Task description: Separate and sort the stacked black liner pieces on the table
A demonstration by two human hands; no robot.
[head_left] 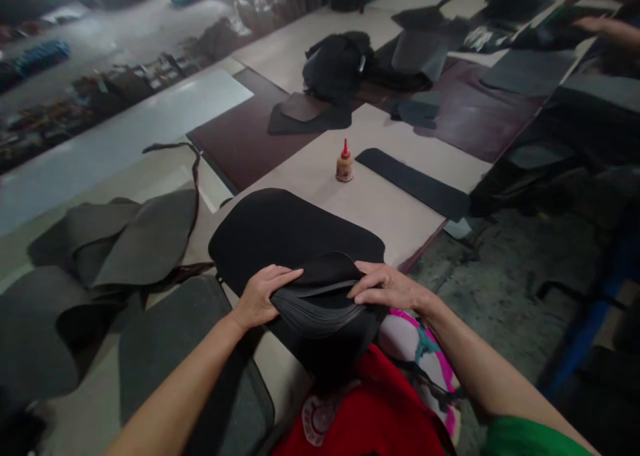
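A stack of thin black sheets (320, 313) bows downward at the table's near edge, its layered edges fanned toward me. My left hand (265, 293) grips the stack's left side, thumb on top. On the right side, my right hand (383, 286) has its fingers on the upper sheets, which part from those below and leave a gap. Beyond my hands, a large rounded black piece (285, 226) lies flat on the table. Where the stack's lower part ends is hidden against the dark material under it.
A small bottle with a red nozzle (345, 163) stands on the pale tabletop (300, 163). A long black strip (413, 183) lies right of it. Grey-black pieces (150, 239) are heaped at left. Dark piles (335, 66) sit farther back. Another person's hands (605, 26) show at upper right.
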